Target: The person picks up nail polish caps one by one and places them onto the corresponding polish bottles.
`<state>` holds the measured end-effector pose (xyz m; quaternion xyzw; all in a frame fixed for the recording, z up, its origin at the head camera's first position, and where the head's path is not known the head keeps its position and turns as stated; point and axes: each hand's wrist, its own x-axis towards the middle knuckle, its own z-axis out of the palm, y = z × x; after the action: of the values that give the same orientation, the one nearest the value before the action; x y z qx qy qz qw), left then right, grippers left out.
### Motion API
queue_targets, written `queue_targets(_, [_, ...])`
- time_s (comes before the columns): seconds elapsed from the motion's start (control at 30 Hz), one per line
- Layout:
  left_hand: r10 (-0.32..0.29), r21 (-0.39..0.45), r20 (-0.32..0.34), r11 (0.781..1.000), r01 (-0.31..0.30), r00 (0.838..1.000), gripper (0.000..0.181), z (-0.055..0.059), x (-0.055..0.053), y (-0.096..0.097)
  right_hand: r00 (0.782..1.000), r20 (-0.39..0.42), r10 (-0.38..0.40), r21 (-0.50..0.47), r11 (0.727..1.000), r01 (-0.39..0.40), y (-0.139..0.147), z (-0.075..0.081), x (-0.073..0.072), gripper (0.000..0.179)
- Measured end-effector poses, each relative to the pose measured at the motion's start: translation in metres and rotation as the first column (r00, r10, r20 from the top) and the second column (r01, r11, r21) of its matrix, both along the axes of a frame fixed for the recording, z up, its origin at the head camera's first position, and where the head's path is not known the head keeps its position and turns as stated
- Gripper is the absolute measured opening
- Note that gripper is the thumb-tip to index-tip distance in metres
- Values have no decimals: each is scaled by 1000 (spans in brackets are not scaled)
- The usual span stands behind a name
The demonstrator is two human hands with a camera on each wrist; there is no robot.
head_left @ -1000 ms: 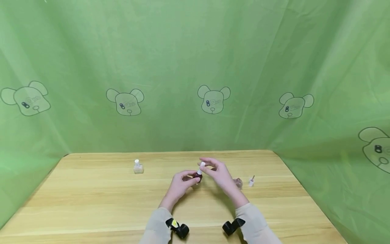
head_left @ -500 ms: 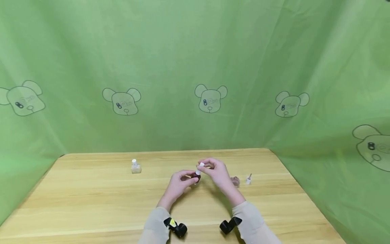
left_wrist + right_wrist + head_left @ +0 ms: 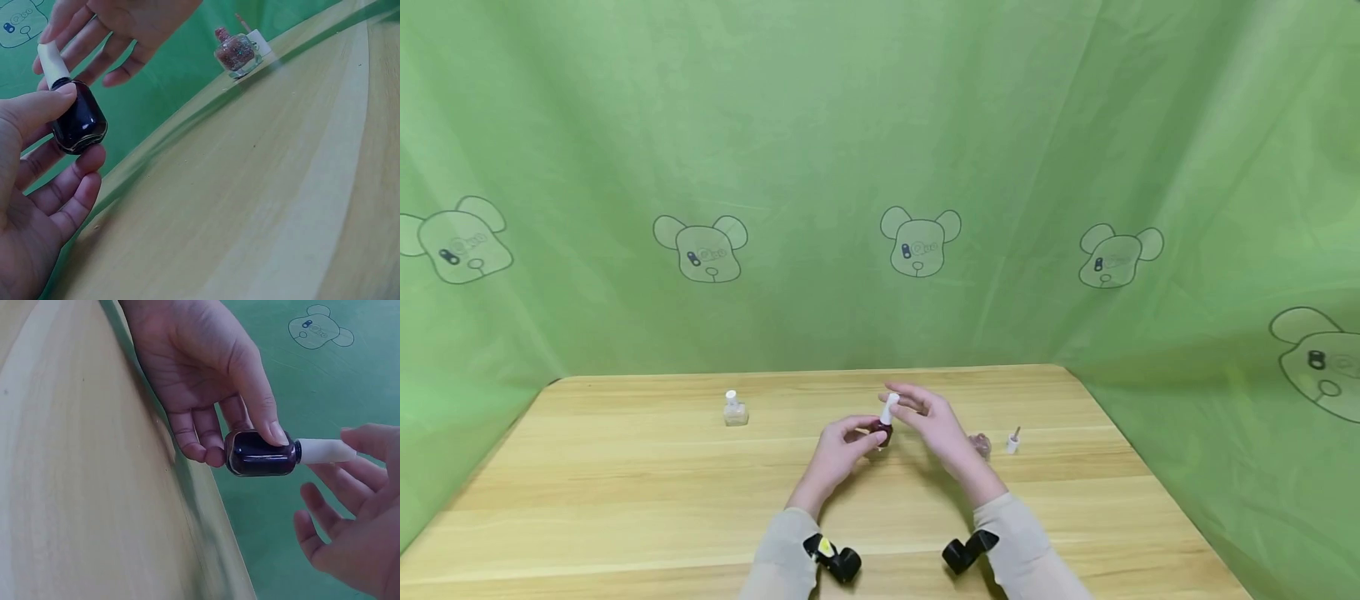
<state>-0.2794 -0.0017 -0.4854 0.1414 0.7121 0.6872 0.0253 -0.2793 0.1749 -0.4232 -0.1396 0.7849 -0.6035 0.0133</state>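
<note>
Dark nail polish bottle held between two bare hands. The bottle (image 3: 259, 457) lies in the grasp of the left hand (image 3: 841, 450), thumb across its near face and fingertips behind; the right hand (image 3: 936, 421) pinches the far end of the white cap (image 3: 325, 451) between thumb and fingers, its remaining fingers spread. The long axis of bottle and cap forms one straight line, tilted in the head view, with the base toward the left palm and the cap rising toward the right fingertips. The left hand is thus nearer the glass body, the right nearer the cap. Just right of the right wrist stands an uncapped glitter bottle (image 3: 239, 55), and beside it, farther right, a loose cap (image 3: 1012, 446) with its brush (image 3: 1017, 433) pointing up. Well to the left of the left hand and beyond it stands a clear bottle (image 3: 736, 413), capped. In the head view the right forearm partly covers the glitter bottle. A dark ring shows where cap meets glass; whether the thread is engaged cannot be told. The level of polish inside is too dark to make out.
</note>
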Motion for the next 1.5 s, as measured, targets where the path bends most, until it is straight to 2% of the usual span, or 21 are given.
queue_targets(0.1, [-8, 13, -11, 1000, 8, 1000, 33, 0, 1, 0, 999, 22, 35, -28, 999, -35, 0, -1, -1, 44])
queue_targets(0.2, [-18, 12, -14, 1000, 18, 1000, 32, 0, 2, 0, 999, 39, 7, -37, 999, -5, 0, -3, -1, 40])
queue_targets(0.37, [-33, 3, 2, 999, 33, 999, 33, 0, 1, 0, 988, 42, -148, -23, 989, 149, -3, -3, 0, 31])
queue_targets(0.5, [-43, 2, -2, 999, 43, 999, 33, 0, 1, 0, 958, 15, -285, -6, 958, 285, -8, -4, 0, 25])
queue_targets(0.63, [-50, 5, 0, 999, 50, 999, 32, -1, 0, 0, 943, 0, -333, -33, 942, 333, -11, -6, -1, 25])
queue_targets(0.7, [-47, 4, -2, 999, 47, 999, 33, -1, 0, 0, 945, -5, -327, -42, 944, 326, -12, -6, -1, 26])
queue_targets(0.8, [-27, -1, -4, 1000, 27, 1000, 34, 0, 0, 0, 960, 5, -279, -51, 959, 279, -12, -6, -1, 29])
queue_targets(0.97, [-6, 8, 0, 1000, 6, 1000, 33, 1, 0, 0, 992, 45, -117, -108, 987, 121, -7, -4, -1, 42])
queue_targets(1.13, [-15, 25, 0, 1000, 15, 1000, 31, -1, -2, 1, 998, 63, -2, -139, 990, 11, -4, -4, 0, 49])
queue_targets(1.3, [-11, 26, -11, 1000, 11, 1000, 33, 1, 0, 0, 997, 70, 37, -133, 991, -28, -3, -3, 0, 44])
queue_targets(1.5, [-13, 19, -2, 1000, 13, 1000, 32, 1, 0, 0, 997, 80, -1, -126, 992, 11, -5, -2, -1, 38])
